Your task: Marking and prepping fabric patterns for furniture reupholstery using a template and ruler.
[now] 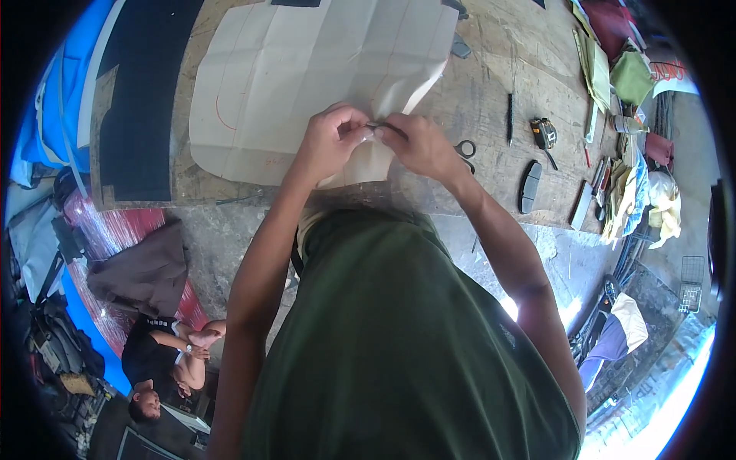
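Observation:
Both my hands meet over a big sheet of creased pale paper (284, 84) with red lines drawn on it. A small dark slender piece (381, 124) shows between the fingertips; its kind is too small to make out. My left hand (335, 139) pinches at its left end, fingers curled. My right hand (422, 144) is closed on the other end, thumb against the forefinger. The black-handled scissors (464, 150) lie just right of my right hand, partly hidden by it. Under my hands the paper's near edge reaches the front of the wooden table (483, 92).
On the table's right lie a black pen (511, 119), a tape measure (544, 133) and a dark curved block (529, 186). Cloth pieces (632, 77) and tools crowd the right edge. Black fabric (149, 92) covers the left. A person (157, 353) sits at the lower left.

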### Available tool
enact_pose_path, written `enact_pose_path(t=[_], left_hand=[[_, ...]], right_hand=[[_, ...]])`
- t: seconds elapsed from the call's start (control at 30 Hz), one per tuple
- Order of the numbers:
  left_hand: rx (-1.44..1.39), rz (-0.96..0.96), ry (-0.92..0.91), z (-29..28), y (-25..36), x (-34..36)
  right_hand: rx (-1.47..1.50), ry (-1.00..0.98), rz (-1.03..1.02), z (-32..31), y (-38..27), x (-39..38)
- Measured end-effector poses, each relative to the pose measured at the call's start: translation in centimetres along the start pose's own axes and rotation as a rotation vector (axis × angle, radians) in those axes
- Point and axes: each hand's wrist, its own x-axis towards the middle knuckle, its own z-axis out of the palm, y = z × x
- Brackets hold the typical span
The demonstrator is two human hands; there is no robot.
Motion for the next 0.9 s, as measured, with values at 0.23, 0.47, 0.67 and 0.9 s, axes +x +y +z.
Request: enact_pose_path(t=[0.23,0.47,0.67,0.9], left_hand=[[0.079,0.073,-0.034,0.6,-3.1,-1.3],[0.630,0.311,0.006,2.3,-8.6,-2.8],[0.735,0.340,-0.009,3.0,-8.7,-2.9],[0.850,0.402,0.068,3.6,-9.9,-2.9]], right_hand=[[-0.011,0.182,0.036,0.5,2.5,-1.6],[-0.158,0.276,0.080,3.2,4.6,-2.7],[-0.230,0.152,0.171,6.0,5.9,-2.1],[-0.202,0.154,0.144,6.3,6.7,-1.5]])
